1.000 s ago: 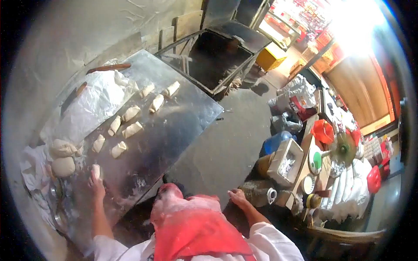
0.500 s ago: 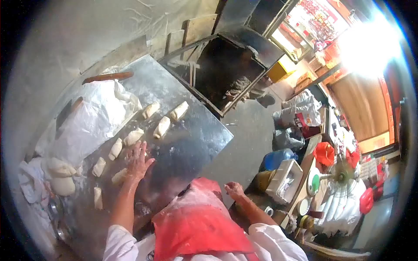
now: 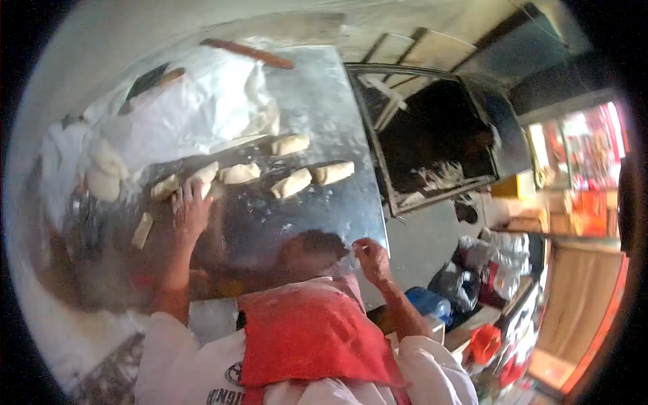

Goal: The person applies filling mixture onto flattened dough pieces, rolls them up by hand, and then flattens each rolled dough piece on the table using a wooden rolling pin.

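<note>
Dough rolls (image 3: pixel 239 173) lie scattered across the metal tabletop (image 3: pixel 324 81); the left hand (image 3: pixel 191 210) touches one (whether it grips, I cannot tell), while the right hand (image 3: pixel 372 260) curls well apart, grip unclear.

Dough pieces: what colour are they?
The dough pieces are pale cream, seen best in the head view.

Head camera looks forward and down over the table (image 3: pixel 314 94).

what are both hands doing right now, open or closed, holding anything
Left hand: fingers over a dough roll; grip cannot be told.
Right hand: fingers curled, nothing visible held; full closure cannot be told.
</note>
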A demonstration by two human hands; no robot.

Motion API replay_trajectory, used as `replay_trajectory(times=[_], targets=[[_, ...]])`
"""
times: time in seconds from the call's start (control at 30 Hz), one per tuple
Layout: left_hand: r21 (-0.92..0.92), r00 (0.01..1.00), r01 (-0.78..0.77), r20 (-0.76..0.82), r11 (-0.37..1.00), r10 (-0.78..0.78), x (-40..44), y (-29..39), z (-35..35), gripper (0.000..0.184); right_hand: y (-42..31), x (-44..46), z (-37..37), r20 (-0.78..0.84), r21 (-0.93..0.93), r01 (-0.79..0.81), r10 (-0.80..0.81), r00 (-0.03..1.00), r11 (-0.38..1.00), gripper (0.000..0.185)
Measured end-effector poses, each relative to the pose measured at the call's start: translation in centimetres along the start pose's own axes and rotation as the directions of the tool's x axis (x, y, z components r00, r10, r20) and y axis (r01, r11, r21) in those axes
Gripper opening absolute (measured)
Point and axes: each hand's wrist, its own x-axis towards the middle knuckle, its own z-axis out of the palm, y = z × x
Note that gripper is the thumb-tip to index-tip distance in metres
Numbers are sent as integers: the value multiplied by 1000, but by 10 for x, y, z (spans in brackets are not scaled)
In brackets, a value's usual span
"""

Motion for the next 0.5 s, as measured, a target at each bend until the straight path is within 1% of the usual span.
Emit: replay_trajectory(times=[0.03,0.07,0.1,0.13,0.17,0.2,0.23,0.27,0.3,0.33,0.37,0.4,0.43,0.47,0.5], targets=[[86,998,52,-39,995,-48,0,2,-6,64,-10,19,-8,-21,-111,-52,50,999,993,33],[57,996,-30,-82,998,34,2,17,-20,67,-19,37,-15,17,-120,-37,39,999,992,33],[31,985,-117,-126,993,120,7,41,-36,70,-27,53,-20,-30,-211,96,-105,994,973,41],[-98,986,-152,51,984,157,14,72,-54,73,-34,68,-23,-66,-301,221,-251,966,928,51],[-234,955,-156,213,960,207,23,106,-66,76,-41,85,-26,-35,-300,239,-261,965,924,51],[-376,942,-273,80,886,325,25,132,-55,76,-47,103,-29,-3,-449,355,-398,917,820,63],[-318,938,-311,50,896,343,23,162,-43,76,-53,118,-30,50,-579,452,-524,850,678,75],[-333,932,-343,-8,878,361,29,186,-41,80,-58,134,-29,77,-574,475,-533,843,668,75],[-348,944,-312,-12,884,329,33,204,-29,70,-62,148,-28,155,-608,502,-528,835,616,79],[-344,953,-285,-4,895,302,37,213,-8,70,-67,163,-25,230,-637,531,-520,823,559,83],[-270,968,-245,-8,931,252,42,218,17,63,-75,174,-23,266,-624,591,-572,776,511,87],[-195,979,-200,-12,960,202,45,217,32,57,-75,183,-19,295,-613,613,-575,763,499,87],[-261,977,-210,-10,942,215,50,210,33,43,-72,194,-16,341,-601,631,-557,758,491,84],[-253,982,-182,4,950,189,55,199,31,43,-68,207,-11,381,-589,647,-539,751,485,81],[-239,960,-277,-38,931,277,57,184,27,38,-64,219,-7,378,-572,657,-553,742,490,69]])
